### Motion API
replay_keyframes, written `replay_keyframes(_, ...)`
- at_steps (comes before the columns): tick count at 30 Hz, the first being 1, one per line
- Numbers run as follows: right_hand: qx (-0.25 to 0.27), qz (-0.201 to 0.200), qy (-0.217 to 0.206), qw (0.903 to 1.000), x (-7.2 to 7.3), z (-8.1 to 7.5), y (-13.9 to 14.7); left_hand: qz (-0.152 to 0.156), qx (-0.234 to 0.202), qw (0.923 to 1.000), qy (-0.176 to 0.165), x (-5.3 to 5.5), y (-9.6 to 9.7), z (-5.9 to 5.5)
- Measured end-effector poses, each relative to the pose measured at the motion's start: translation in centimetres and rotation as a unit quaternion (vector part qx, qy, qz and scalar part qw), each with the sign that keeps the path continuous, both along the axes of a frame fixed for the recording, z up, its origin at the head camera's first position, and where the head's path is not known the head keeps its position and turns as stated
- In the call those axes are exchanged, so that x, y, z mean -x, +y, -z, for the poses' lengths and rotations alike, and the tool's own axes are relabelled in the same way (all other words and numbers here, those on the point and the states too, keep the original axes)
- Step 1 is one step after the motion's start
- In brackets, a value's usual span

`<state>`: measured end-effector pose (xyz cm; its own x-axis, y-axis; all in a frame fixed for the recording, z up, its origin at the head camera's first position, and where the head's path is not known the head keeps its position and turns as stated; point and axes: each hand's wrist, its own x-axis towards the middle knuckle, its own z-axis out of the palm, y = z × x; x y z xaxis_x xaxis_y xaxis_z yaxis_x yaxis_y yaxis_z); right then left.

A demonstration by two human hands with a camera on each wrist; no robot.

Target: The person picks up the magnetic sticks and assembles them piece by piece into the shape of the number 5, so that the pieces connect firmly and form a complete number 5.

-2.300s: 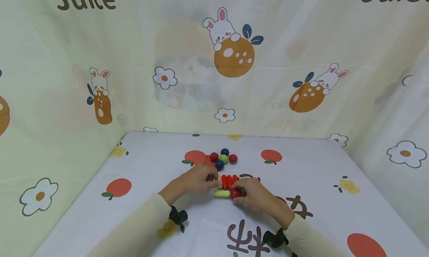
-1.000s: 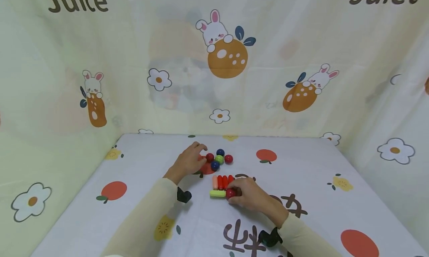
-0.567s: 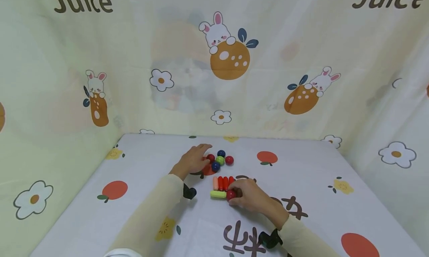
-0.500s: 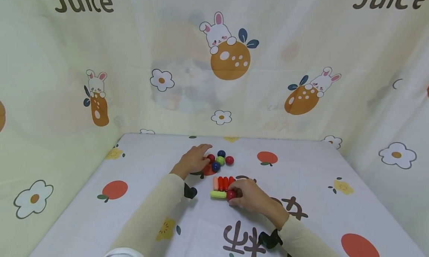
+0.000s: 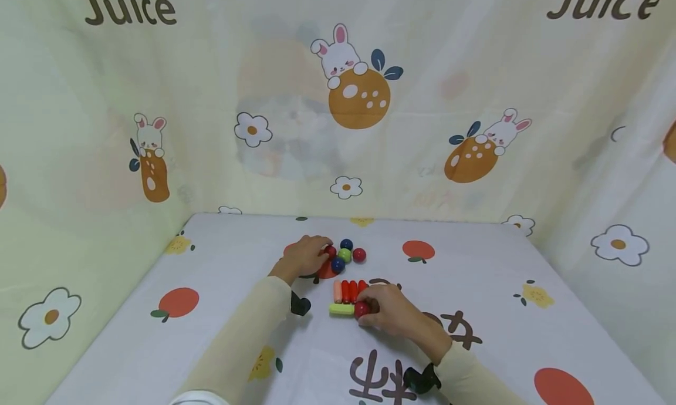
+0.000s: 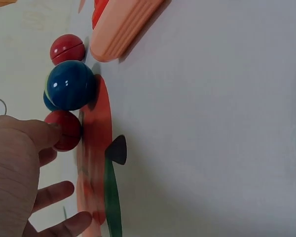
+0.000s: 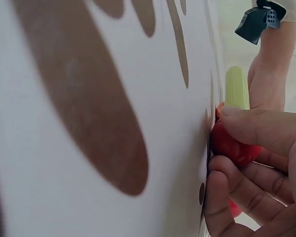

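Note:
At the back of the table, my left hand (image 5: pixel 302 257) pinches a red ball (image 6: pixel 68 137) between thumb and fingers; its other fingers are spread. That ball sits at the left of a cluster with a green ball (image 5: pixel 344 255), a front blue ball (image 5: pixel 338 265), a rear blue ball (image 5: pixel 346 245) and another red ball (image 5: pixel 359 255). Closer to me, my right hand (image 5: pixel 393 312) grips a different red ball (image 7: pixel 237 147) on the table. This ball is against the right end of a lying light green ridged stick (image 5: pixel 341 309).
Behind the green stick lie a salmon stick (image 5: pixel 338 291) and several red sticks (image 5: pixel 353 291) side by side, partly covered by my right hand. The white tablecloth (image 5: pixel 227 317) has printed fruit. A patterned curtain (image 5: pixel 296 158) hangs behind and along both sides.
My left hand has moved away from the sticks to the back ball cluster, and its fingers have closed on the left red ball. My right hand keeps its grip on its ball.

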<state>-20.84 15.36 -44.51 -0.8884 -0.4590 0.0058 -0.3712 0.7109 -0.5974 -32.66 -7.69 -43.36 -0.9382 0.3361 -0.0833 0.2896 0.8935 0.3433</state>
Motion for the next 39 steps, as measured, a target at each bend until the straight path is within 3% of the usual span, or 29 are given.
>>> replay_keyframes(6,0.007,0.005,0.008,0.9999,-0.3,0.3,0.1,0.009,-0.014,0.9998,0.005,0.1,0.3,0.2)
replay_keyframes(13,0.026,-0.002,0.025,0.9994,-0.4,0.8,0.1,-0.007,-0.023,0.9997,0.000,0.0,0.2,0.5)
replay_keyframes(20,0.032,0.006,0.026,0.9991,-0.6,0.9,0.2,-0.010,-0.072,0.9973,-0.006,-0.1,-0.2,0.9)
replay_keyframes(29,0.037,0.010,0.028,0.9989,-0.6,1.2,0.3,-0.029,-0.161,0.9865,-0.005,-0.5,-1.4,2.3)
replay_keyframes(39,0.070,0.040,0.040,0.9959,-0.9,2.0,0.5,-0.008,-0.228,0.9734,0.019,-2.5,-2.5,2.5)
